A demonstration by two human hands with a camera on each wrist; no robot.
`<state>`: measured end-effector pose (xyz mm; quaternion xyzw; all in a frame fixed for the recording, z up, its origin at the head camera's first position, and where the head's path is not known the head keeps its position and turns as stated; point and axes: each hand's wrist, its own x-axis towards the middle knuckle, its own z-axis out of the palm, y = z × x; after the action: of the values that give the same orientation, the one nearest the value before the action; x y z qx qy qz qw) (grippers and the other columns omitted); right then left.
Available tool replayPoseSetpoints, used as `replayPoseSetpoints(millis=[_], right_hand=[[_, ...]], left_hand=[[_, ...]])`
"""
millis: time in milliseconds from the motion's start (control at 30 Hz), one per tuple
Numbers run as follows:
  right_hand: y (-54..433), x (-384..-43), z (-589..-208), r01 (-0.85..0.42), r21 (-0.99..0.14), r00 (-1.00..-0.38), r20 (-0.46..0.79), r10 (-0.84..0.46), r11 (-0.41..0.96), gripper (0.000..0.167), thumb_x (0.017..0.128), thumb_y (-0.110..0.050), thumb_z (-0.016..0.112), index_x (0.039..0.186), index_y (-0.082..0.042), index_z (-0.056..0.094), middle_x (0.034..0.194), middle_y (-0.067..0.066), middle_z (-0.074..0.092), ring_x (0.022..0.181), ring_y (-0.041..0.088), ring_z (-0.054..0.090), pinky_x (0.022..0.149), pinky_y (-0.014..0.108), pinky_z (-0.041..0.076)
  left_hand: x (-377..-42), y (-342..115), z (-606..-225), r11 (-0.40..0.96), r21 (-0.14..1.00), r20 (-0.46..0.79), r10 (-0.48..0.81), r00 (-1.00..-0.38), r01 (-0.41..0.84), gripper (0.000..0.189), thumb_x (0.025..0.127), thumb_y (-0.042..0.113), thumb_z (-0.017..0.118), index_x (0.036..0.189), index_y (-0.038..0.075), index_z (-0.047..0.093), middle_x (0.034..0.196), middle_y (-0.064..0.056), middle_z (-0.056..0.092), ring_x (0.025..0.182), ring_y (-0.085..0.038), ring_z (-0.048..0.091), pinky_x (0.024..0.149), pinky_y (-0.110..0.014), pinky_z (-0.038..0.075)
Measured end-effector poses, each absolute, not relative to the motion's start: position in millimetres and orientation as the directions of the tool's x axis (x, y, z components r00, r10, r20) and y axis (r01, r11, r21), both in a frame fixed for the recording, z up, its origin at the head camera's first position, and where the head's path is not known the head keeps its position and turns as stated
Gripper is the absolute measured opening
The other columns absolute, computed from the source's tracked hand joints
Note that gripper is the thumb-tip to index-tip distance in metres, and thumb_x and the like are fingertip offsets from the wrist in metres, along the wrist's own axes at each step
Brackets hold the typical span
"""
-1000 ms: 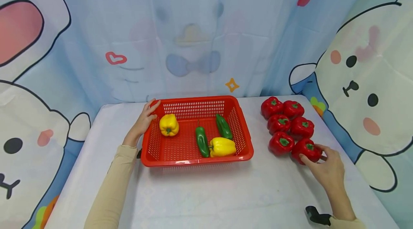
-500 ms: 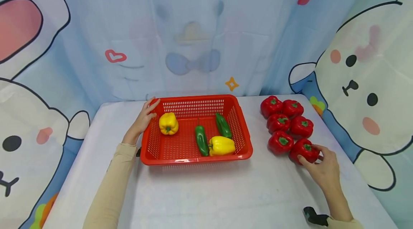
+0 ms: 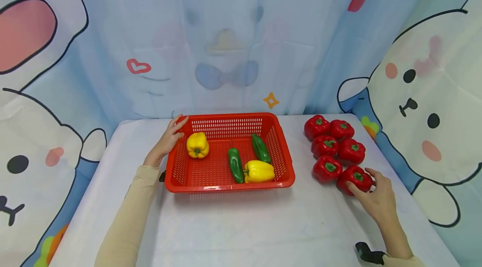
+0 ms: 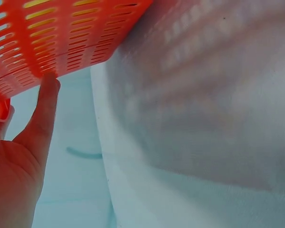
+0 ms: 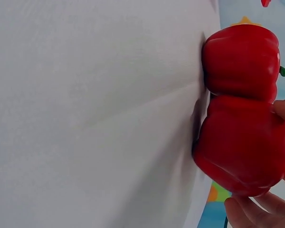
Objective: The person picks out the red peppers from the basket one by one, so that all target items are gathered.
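Note:
My left hand [image 3: 165,140] holds the back left corner of a red plastic basket [image 3: 229,188], fingers over the rim. In the left wrist view the thumb [image 4: 47,97] presses the basket's slotted wall [image 4: 76,40] from outside. Inside the basket lie two yellow bell peppers [image 3: 197,145] and two green chili peppers [image 3: 235,165]. At the right, my right hand [image 3: 379,198] grips the nearest red bell pepper [image 3: 355,180], thumb on its front left and fingers round its right side. In the right wrist view this pepper [image 5: 244,142] sits against another red bell pepper [image 5: 242,61].
Several more red bell peppers [image 3: 326,146] stand in two close rows behind the held one. A white cloth [image 3: 241,229] covers the table. A curtain with cartoon figures [image 3: 226,28] hangs along the back and both sides.
The gripped red bell pepper has shifted slightly left with my right hand, closer to its neighbour. My left hand and the basket have stayed in place.

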<state>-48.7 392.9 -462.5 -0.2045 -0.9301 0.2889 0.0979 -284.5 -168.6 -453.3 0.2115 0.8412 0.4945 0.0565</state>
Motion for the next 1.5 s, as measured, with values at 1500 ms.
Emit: replayPoseSetpoints(millis=[1500], right_hand=[[386.7,-54.4,-442.5,0.292,-0.559,-0.899,0.116,0.423,0.776,0.068,0.093,-0.027,0.065,0.146,0.006,0.037,0.137,0.037,0.037,0.118,0.054,0.042,0.080,0.066,0.048]], left_hand=[[-282.1,-172.6,-443.6,0.527,0.747,0.157,0.452,-0.878,0.405,0.056,0.099,0.007,0.042,0.153,-0.003,0.029,0.160,-0.027,0.011,0.145,-0.047,0.010,0.111,-0.065,0.014]])
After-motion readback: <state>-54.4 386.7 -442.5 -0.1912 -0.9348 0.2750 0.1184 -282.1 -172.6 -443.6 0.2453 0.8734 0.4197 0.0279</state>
